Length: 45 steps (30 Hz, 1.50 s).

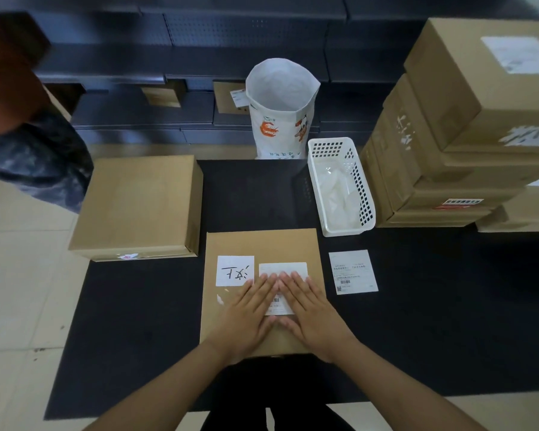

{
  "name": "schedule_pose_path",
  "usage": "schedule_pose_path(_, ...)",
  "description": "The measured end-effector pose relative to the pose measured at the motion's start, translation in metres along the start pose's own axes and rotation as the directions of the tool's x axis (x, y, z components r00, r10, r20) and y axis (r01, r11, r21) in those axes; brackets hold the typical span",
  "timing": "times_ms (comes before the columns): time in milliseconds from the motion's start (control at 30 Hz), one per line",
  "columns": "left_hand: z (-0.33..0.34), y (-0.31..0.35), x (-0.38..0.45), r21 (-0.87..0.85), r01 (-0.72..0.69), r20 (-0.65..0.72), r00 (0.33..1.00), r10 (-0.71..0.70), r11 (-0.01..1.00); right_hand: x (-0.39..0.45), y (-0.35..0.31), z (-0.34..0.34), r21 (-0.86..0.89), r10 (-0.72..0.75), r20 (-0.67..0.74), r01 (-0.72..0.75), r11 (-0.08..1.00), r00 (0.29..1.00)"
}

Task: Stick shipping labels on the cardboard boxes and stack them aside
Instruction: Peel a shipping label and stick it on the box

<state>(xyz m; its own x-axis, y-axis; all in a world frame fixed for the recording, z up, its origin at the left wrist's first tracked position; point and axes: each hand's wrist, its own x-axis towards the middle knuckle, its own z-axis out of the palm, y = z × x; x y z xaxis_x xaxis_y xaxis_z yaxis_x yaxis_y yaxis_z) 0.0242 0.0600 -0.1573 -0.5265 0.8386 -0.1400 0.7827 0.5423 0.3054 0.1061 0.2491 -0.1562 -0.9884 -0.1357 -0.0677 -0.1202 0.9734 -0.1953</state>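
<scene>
Brown cardboard box [262,244] sits near-centre on the black mat [417,321]. Left hand [249,309] and right hand [311,312] lie flat, fingers straight, side by side, pressing the shipping label [282,270], mostly covering it. Spare label [353,271] lies right, print unreadable.

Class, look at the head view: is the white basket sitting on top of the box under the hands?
No: the white basket stands on the black mat, beyond and right of that box.

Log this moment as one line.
left hand: flat on label | right hand: flat on label | shipping label: on front box | spare label: on mat
</scene>
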Motion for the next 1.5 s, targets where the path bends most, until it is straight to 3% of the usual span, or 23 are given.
schedule_pose_path(133,0.001,0.008,-0.003,0.039,0.11,-0.051,0.993,-0.108,0.993,-0.002,-0.006,-0.002,-0.011,0.08,0.019,-0.08,0.997,0.997)
schedule_pose_path(300,0.001,0.022,-0.008,-0.033,0.374,-0.14,0.916,-0.375,0.927,-0.011,-0.011,0.001,0.077,0.405,0.005,-0.404,0.911,0.914)
schedule_pose_path(400,-0.001,0.023,-0.009,-0.044,0.384,-0.138,0.912,-0.386,0.922,-0.009,-0.013,-0.001,0.115,0.413,-0.001,-0.41,0.905,0.911)
schedule_pose_path(467,-0.002,0.021,-0.013,-0.09,0.298,-0.131,0.942,-0.308,0.95,-0.01,-0.012,-0.004,0.129,0.36,-0.022,-0.355,0.926,0.933)
schedule_pose_path(567,0.001,0.019,-0.025,0.019,-0.034,-0.053,0.998,0.035,0.999,-0.016,-0.008,-0.005,0.052,-0.004,0.013,0.003,0.999,1.0)
schedule_pose_path(633,0.005,0.018,-0.029,0.124,-0.111,-0.001,0.994,0.112,0.986,-0.019,-0.007,-0.004,-0.01,-0.123,0.047,0.124,0.992,0.991)
schedule_pose_path(867,0.008,0.027,-0.027,0.141,0.021,-0.055,0.998,-0.013,0.99,-0.021,-0.012,-0.002,-0.042,-0.004,0.042,0.006,0.999,0.999)
schedule_pose_path(1000,0.005,0.035,-0.028,0.036,0.249,-0.088,0.965,-0.245,0.968,-0.031,-0.025,0.0,0.057,0.326,0.017,-0.326,0.944,0.945)
schedule_pose_path(1067,0.006,0.038,-0.029,0.026,0.302,-0.087,0.95,-0.299,0.953,-0.033,-0.029,0.002,0.103,0.413,0.004,-0.411,0.906,0.911)
schedule_pose_path(1233,0.005,0.038,-0.03,-0.028,0.306,-0.098,0.947,-0.307,0.952,-0.031,-0.027,0.004,0.141,0.415,-0.02,-0.409,0.902,0.91)
schedule_pose_path(1400,-0.012,0.028,-0.016,-0.073,0.308,-0.2,0.927,-0.316,0.949,-0.014,-0.025,-0.008,0.214,0.423,-0.112,-0.394,0.894,0.899)
schedule_pose_path(1500,-0.024,0.019,0.009,-0.075,0.322,-0.152,0.932,-0.33,0.944,0.016,-0.02,-0.013,0.187,0.361,-0.109,-0.338,0.923,0.926)
